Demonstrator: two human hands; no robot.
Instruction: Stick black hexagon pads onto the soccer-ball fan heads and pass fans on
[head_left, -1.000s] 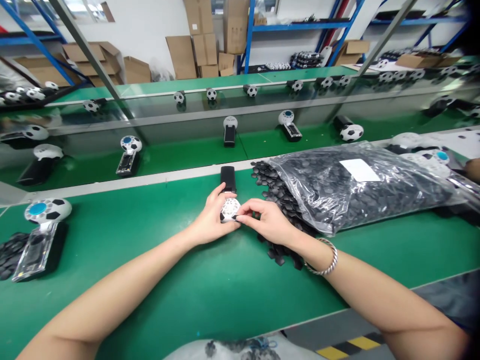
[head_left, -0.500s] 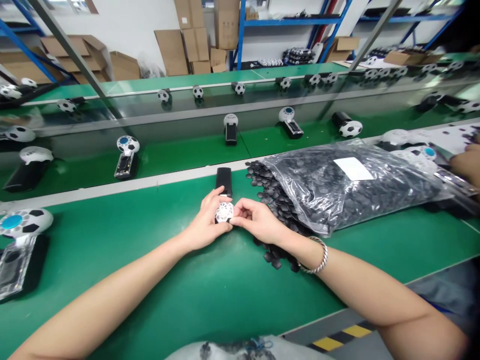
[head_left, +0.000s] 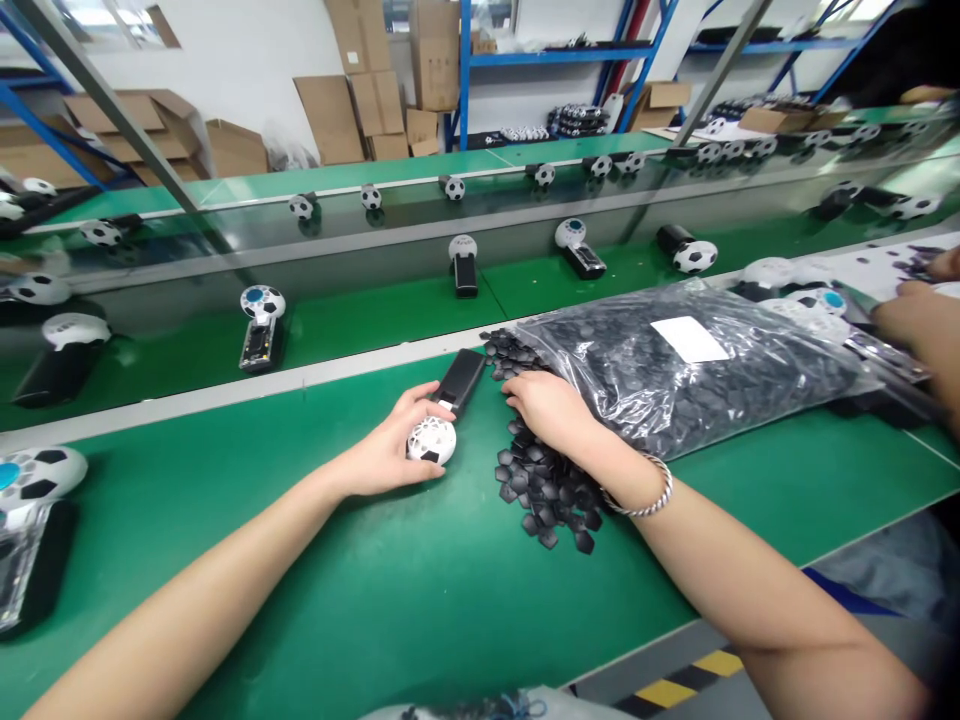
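My left hand point(head_left: 382, 450) is closed round the white soccer-ball head of a device point(head_left: 433, 441), thumb at its near side and fingers at its far side. Open white lattice shows on top of this ball, with a black patch on its near side. Its black rectangular body point(head_left: 461, 382) points away to the right on the green bench. My right hand point(head_left: 551, 405), with a twisted silver bracelet on the wrist, reaches over a pile of black pentagon pieces point(head_left: 544, 485). Its fingertips are drawn together at the pile; what they hold, if anything, is hidden.
A clear plastic bag point(head_left: 757, 370) of black pieces lies right of the pile. Behind runs a green conveyor point(head_left: 360, 325) carrying several soccer-ball devices. Another device point(head_left: 37, 530) stands at the left edge. Another person's hand point(head_left: 919, 320) is at the far right.
My right hand has left the ball and moved right to the black pieces. My left hand has shifted slightly left with the ball, and the device's body now slants to the right.
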